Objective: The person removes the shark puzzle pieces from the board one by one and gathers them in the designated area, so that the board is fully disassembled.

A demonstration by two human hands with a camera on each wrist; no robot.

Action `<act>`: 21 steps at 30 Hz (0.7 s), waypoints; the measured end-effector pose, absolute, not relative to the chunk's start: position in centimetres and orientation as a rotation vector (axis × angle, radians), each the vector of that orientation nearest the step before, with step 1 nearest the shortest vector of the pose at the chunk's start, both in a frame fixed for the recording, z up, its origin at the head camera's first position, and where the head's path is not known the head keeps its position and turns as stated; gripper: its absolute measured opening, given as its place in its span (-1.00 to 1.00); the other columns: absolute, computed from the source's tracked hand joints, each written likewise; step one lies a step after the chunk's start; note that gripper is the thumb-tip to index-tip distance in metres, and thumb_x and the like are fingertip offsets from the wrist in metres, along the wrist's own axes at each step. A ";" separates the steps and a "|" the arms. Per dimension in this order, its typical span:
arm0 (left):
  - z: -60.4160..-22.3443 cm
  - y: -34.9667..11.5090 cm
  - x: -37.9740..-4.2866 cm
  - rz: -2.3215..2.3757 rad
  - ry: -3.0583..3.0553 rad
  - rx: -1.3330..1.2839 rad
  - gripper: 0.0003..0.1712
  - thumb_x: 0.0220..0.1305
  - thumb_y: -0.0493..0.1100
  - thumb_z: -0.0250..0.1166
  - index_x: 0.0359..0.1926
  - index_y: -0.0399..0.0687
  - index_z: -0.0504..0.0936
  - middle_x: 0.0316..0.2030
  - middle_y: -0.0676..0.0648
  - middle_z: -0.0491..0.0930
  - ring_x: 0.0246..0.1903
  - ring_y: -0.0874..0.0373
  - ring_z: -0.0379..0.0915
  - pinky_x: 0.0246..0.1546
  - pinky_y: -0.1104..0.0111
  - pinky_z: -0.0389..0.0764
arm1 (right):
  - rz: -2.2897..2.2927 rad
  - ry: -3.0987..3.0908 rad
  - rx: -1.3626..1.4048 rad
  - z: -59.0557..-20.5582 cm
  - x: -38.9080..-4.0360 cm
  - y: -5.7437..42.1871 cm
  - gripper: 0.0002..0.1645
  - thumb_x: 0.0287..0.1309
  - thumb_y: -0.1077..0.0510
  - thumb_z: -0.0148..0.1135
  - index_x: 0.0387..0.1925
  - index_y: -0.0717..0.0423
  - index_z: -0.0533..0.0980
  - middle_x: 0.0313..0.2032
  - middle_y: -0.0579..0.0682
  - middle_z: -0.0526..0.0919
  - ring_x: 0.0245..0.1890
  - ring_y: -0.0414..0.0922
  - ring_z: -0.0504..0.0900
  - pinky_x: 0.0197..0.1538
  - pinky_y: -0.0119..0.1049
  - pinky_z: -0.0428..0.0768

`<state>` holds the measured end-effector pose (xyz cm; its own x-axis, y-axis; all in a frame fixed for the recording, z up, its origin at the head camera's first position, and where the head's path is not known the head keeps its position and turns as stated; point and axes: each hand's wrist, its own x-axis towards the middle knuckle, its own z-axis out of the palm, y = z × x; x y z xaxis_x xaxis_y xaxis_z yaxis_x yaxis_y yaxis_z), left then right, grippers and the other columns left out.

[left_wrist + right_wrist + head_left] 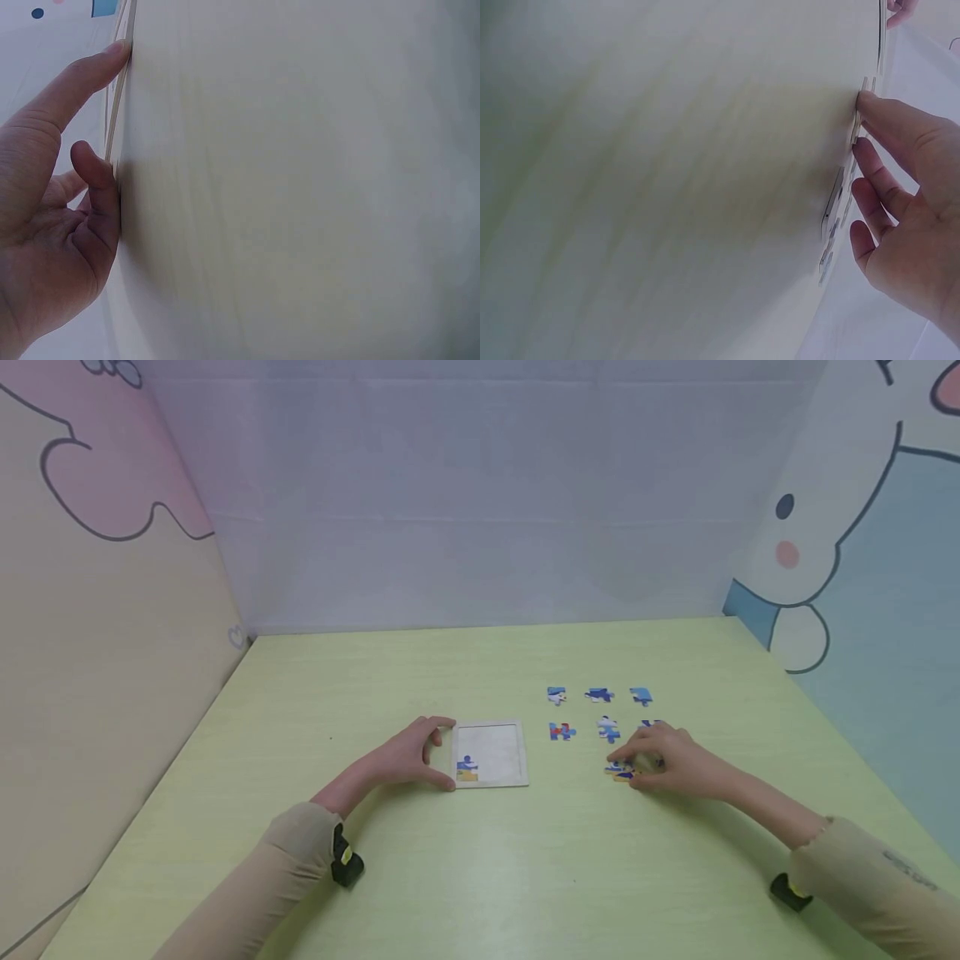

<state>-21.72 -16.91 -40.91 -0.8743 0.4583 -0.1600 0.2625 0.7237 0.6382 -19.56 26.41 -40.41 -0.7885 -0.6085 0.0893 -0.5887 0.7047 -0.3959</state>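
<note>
A square, pale puzzle frame (502, 787) lies on the table with one blue-and-yellow jigsaw piece (467, 768) in its near left corner. My left hand (408, 753) touches the left side of this frame, thumb at the near corner and forefinger at the far one. To the right, my right hand (678, 764) pinches a blue-and-yellow puzzle piece (621, 771) between thumb and forefinger, low at the tabletop. The right wrist view shows the thumb and fingers (877, 169) at that piece's two ends. Part of another piece under the right palm is mostly hidden.
Several loose puzzle pieces lie in rows beyond the right hand, among them a red-and-blue one (562, 732) and a light blue one (641, 696). The pale green table (480, 877) meets a grey backdrop behind and printed panels (885, 610) at the sides.
</note>
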 end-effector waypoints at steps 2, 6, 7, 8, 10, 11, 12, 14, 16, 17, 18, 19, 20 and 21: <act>-40.9 -16.9 -21.7 0.905 2.623 0.570 0.15 -0.14 0.02 0.63 0.44 -0.09 0.22 -0.07 -0.09 0.37 -0.31 0.15 0.29 -0.27 0.42 0.34 | -0.638 2.852 -0.996 -40.4 -19.6 26.4 -0.58 0.01 0.10 0.50 -0.03 -0.24 0.68 -0.18 -0.27 0.67 -0.13 -0.20 0.44 -0.15 -0.22 0.20; -41.0 -16.9 -21.8 0.904 2.623 0.576 0.15 -0.14 0.02 0.63 0.44 -0.10 0.22 -0.08 -0.09 0.36 -0.31 0.15 0.29 -0.27 0.42 0.34 | -0.645 2.843 -0.988 -40.4 -19.6 26.5 -0.58 0.02 0.08 0.49 -0.02 -0.25 0.68 -0.17 -0.27 0.66 -0.12 -0.19 0.44 -0.15 -0.21 0.21; -40.9 -16.9 -21.7 0.900 2.624 0.570 0.15 -0.14 0.02 0.63 0.44 -0.09 0.22 -0.08 -0.08 0.36 -0.31 0.15 0.29 -0.26 0.42 0.34 | -0.645 2.843 -0.987 -40.4 -19.6 26.6 -0.58 0.02 0.08 0.49 -0.03 -0.25 0.68 -0.17 -0.27 0.66 -0.12 -0.19 0.44 -0.14 -0.21 0.21; -40.9 -16.9 -21.7 0.899 2.624 0.564 0.15 -0.14 0.02 0.63 0.44 -0.08 0.22 -0.08 -0.07 0.36 -0.31 0.15 0.29 -0.26 0.42 0.34 | -0.646 2.843 -0.987 -40.4 -19.6 26.6 -0.58 0.02 0.08 0.49 -0.03 -0.24 0.68 -0.17 -0.27 0.66 -0.12 -0.19 0.44 -0.14 -0.21 0.21; -40.9 -16.9 -21.7 0.898 2.625 0.559 0.15 -0.14 0.02 0.63 0.44 -0.07 0.22 -0.08 -0.07 0.36 -0.30 0.15 0.29 -0.26 0.41 0.34 | -0.642 2.844 -0.990 -40.4 -19.6 26.5 -0.58 0.02 0.08 0.50 -0.02 -0.24 0.68 -0.17 -0.27 0.66 -0.12 -0.19 0.44 -0.14 -0.21 0.22; -40.9 -16.8 -21.7 0.896 2.626 0.553 0.15 -0.14 0.02 0.63 0.44 -0.06 0.22 -0.08 -0.07 0.36 -0.30 0.15 0.29 -0.25 0.41 0.34 | -0.640 2.842 -0.988 -40.4 -19.6 26.5 -0.57 0.01 0.08 0.50 -0.01 -0.23 0.68 -0.17 -0.27 0.67 -0.11 -0.18 0.45 -0.13 -0.20 0.23; -40.9 -16.8 -21.7 0.897 2.625 0.553 0.15 -0.14 0.02 0.63 0.44 -0.06 0.22 -0.08 -0.07 0.36 -0.30 0.15 0.29 -0.25 0.40 0.34 | -0.635 2.843 -0.980 -40.3 -19.6 26.5 -0.55 0.00 0.08 0.51 0.00 -0.22 0.67 -0.17 -0.27 0.67 -0.11 -0.18 0.45 -0.12 -0.20 0.25; -40.9 -16.8 -21.6 0.899 2.623 0.547 0.15 -0.14 0.03 0.63 0.44 -0.05 0.23 -0.07 -0.07 0.36 -0.30 0.15 0.29 -0.25 0.41 0.34 | -0.638 2.844 -0.954 -40.1 -19.6 26.4 -0.52 -0.02 0.07 0.52 0.02 -0.18 0.66 -0.14 -0.24 0.68 -0.07 -0.15 0.47 -0.08 -0.16 0.30; -40.9 -16.8 -21.6 0.904 2.618 0.550 0.15 -0.14 0.03 0.63 0.44 -0.05 0.22 -0.06 -0.08 0.36 -0.29 0.15 0.29 -0.25 0.40 0.35 | -0.647 2.848 -0.919 -39.7 -19.6 26.2 -0.48 -0.03 0.05 0.53 0.05 -0.14 0.65 -0.12 -0.21 0.68 -0.04 -0.13 0.49 -0.02 -0.11 0.34; -40.9 -16.8 -21.6 0.905 2.617 0.551 0.15 -0.13 0.03 0.63 0.44 -0.05 0.22 -0.06 -0.08 0.36 -0.29 0.14 0.29 -0.25 0.40 0.35 | -0.658 2.850 -0.907 -39.5 -19.7 26.0 -0.47 -0.04 0.05 0.53 0.06 -0.11 0.65 -0.11 -0.19 0.69 -0.03 -0.11 0.49 0.00 -0.08 0.36; -40.9 -16.8 -21.6 0.906 2.616 0.551 0.15 -0.13 0.03 0.63 0.45 -0.05 0.22 -0.06 -0.08 0.36 -0.29 0.14 0.29 -0.24 0.40 0.35 | -0.669 2.854 -0.901 -39.4 -19.8 25.9 -0.46 -0.04 0.05 0.53 0.06 -0.09 0.64 -0.09 -0.17 0.69 -0.01 -0.09 0.50 0.03 -0.05 0.37; -40.9 -16.8 -21.6 0.906 2.615 0.550 0.15 -0.13 0.03 0.63 0.45 -0.05 0.22 -0.05 -0.08 0.37 -0.28 0.14 0.29 -0.24 0.39 0.35 | -0.687 2.856 -0.906 -39.2 -19.9 25.7 -0.47 -0.03 0.06 0.53 0.06 -0.06 0.65 -0.09 -0.15 0.69 -0.01 -0.07 0.50 0.04 -0.02 0.37; -40.9 -16.8 -21.6 0.906 2.614 0.549 0.15 -0.13 0.03 0.63 0.45 -0.04 0.22 -0.05 -0.08 0.37 -0.28 0.14 0.29 -0.24 0.39 0.35 | -0.701 2.858 -0.920 -39.0 -20.0 25.5 -0.48 -0.03 0.07 0.52 0.05 -0.04 0.65 -0.08 -0.13 0.70 -0.01 -0.06 0.51 0.05 0.00 0.37; -40.8 -16.8 -21.6 0.906 2.614 0.550 0.15 -0.13 0.03 0.63 0.45 -0.04 0.22 -0.05 -0.08 0.37 -0.28 0.14 0.30 -0.24 0.39 0.35 | -0.711 2.862 -0.939 -39.0 -20.1 25.3 -0.48 -0.03 0.09 0.52 0.05 -0.03 0.65 -0.10 -0.12 0.70 -0.01 -0.06 0.52 0.05 0.01 0.37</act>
<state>-21.61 -16.78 -40.83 -0.8750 0.4534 -0.1698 0.2510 0.7246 0.6418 -20.14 25.30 -38.98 -0.8148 -0.5717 0.0960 -0.5502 0.7105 -0.4388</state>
